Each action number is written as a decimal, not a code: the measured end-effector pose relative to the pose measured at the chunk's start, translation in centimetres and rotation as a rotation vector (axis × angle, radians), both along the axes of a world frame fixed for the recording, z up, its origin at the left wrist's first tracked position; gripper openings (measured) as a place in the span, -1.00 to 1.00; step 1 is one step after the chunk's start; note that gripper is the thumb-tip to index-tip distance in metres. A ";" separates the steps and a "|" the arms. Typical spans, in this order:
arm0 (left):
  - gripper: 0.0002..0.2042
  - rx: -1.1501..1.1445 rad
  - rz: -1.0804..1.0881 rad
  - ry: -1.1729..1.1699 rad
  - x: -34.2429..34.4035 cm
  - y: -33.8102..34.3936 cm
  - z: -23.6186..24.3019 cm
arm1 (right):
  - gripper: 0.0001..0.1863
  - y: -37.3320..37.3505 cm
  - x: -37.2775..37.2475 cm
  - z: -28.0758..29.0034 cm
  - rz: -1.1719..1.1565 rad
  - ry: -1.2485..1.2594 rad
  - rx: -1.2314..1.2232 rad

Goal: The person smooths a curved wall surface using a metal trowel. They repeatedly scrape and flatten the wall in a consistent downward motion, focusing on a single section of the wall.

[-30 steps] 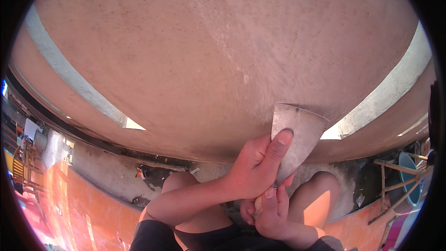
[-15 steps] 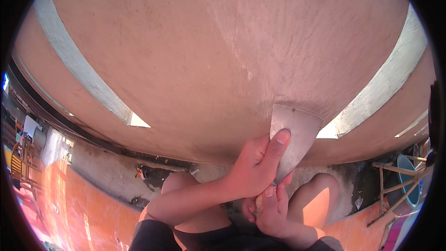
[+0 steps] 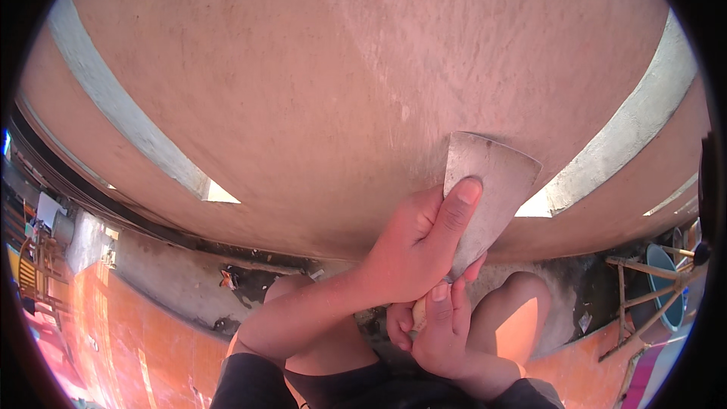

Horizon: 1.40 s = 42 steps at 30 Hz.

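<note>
A wide metal putty knife (image 3: 492, 182) has its broad edge against the brownish plastered wall (image 3: 265, 106). My left hand (image 3: 416, 246) is closed round the blade, with the thumb lying flat on its face and the fingers behind it. Below, my right hand (image 3: 443, 333) grips the pale handle (image 3: 419, 314), its thumb pointing up near where handle meets blade. Pale scrape marks (image 3: 405, 113) run over the wall left of the blade.
Light grey strips (image 3: 129, 106) run down the wall on either side. My bent knees (image 3: 522, 295) are close to its foot. At the right stands a wooden frame (image 3: 644, 299) beside a blue-green basin (image 3: 666, 288). Wooden chairs (image 3: 34, 269) are at the far left, past an orange floor (image 3: 163, 326).
Both hands have moved up a little, carrying the putty knife with them. The blade's edge has slid upward along the wall and slightly right.
</note>
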<state>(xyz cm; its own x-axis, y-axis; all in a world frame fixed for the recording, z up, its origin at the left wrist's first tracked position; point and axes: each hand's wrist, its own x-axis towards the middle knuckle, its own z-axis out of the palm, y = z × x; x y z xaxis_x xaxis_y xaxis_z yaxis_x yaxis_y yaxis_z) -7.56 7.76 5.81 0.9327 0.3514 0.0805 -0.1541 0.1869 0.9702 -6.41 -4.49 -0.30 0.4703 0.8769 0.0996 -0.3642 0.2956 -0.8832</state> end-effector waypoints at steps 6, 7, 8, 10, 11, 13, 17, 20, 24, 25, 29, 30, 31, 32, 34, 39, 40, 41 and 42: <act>-0.46 0.038 0.029 0.013 -0.6 -1.0 -1.6 | -0.67 -1.2 -0.5 -1.3 0.022 0.106 0.044; -0.47 0.019 0.023 0.009 -0.6 -1.0 -1.7 | -0.67 -1.3 -0.5 -1.6 0.022 0.098 0.046; -0.47 -0.003 0.016 0.010 -0.7 -1.0 -1.8 | -0.67 -1.4 -0.6 -1.8 0.020 0.096 0.045; -0.47 -0.034 0.016 0.021 -0.7 -1.0 -2.1 | -0.66 -1.3 -0.5 -1.7 0.025 0.113 0.031; -0.47 -0.036 0.023 0.024 -0.7 -0.9 -2.1 | -0.66 -1.1 -0.4 -1.5 0.028 0.115 0.030; -0.47 0.003 0.035 0.019 -0.5 -0.8 -1.9 | -0.66 -1.1 -0.5 -1.5 0.020 0.142 0.031; -0.48 0.049 0.019 -0.019 0.4 -0.2 -0.3 | -0.55 -0.2 0.4 -0.8 -0.025 0.010 0.004; -0.50 0.036 0.044 -0.038 0.6 -0.5 0.1 | -0.54 -0.2 0.8 0.6 -0.007 0.044 -0.004; -0.50 0.019 0.054 -0.065 0.5 -1.3 -1.8 | -0.59 -1.3 0.7 -0.6 0.016 -0.003 0.004; -0.50 0.005 0.045 -0.049 0.5 -1.3 -2.0 | -0.63 -1.7 0.7 -1.0 0.032 0.047 0.025; -0.50 -0.017 0.019 0.005 0.4 -1.1 -2.0 | -0.55 -1.2 0.7 -1.3 -0.002 0.008 -0.036; -0.50 -0.010 0.017 0.013 0.6 -1.0 -1.6 | -0.56 -1.0 0.9 -1.0 -0.005 0.014 -0.033; -0.50 0.004 0.022 -0.006 0.8 -0.9 -1.2 | -0.56 -0.8 1.2 -0.5 -0.008 0.020 -0.030; -0.49 0.015 0.026 -0.025 0.9 -0.8 -0.8 | -0.56 -0.8 1.2 -0.1 -0.012 0.026 -0.030; -0.48 0.034 0.046 -0.040 0.8 -1.0 -0.8 | -0.56 -1.2 1.2 0.0 0.003 0.008 -0.037; -0.46 0.022 0.069 -0.039 1.2 -2.0 -1.9 | -0.59 -2.2 1.7 -0.6 0.034 0.005 -0.048; -0.45 0.020 0.065 -0.062 1.5 -1.8 -1.6 | -0.62 -2.1 2.1 -0.3 0.044 0.023 -0.027; -0.45 0.017 0.064 -0.073 1.5 -1.6 -0.7 | -0.65 -2.0 2.2 0.0 0.058 0.053 -0.007; -0.45 0.014 0.063 -0.084 1.5 -1.5 -0.2 | -0.64 -2.0 2.5 0.4 0.075 0.034 -0.019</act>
<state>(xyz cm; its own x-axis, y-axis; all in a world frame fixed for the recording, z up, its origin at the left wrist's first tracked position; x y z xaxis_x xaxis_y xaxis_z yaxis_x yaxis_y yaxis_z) -6.08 6.30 5.64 0.8987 0.4073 0.1625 -0.2458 0.1611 0.9558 -3.93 -6.47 0.15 0.4056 0.9115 0.0678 -0.4148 0.2497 -0.8750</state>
